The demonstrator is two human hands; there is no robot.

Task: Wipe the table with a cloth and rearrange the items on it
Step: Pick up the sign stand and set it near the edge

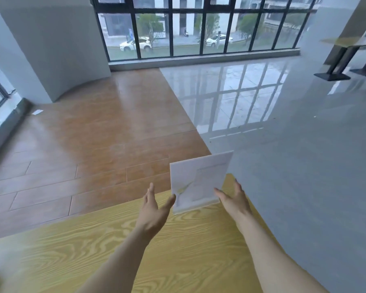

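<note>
A clear acrylic sign stand (200,182) with a pale sheet in it stands upright at the far right corner of the yellow wood-grain table (118,246). My left hand (152,210) is just left of the stand, fingers spread, its thumb tip at the stand's lower left edge. On the other side is my right hand (234,199), fingers apart, its thumb against the lower right edge. Neither hand is wrapped around the stand. No cloth is in view.
Beyond the table's far edge lies brown wood-look flooring (93,134); a glossy grey floor (294,144) spreads out to the right. Another table on black legs (342,58) stands far right. Large windows (199,28) line the back wall.
</note>
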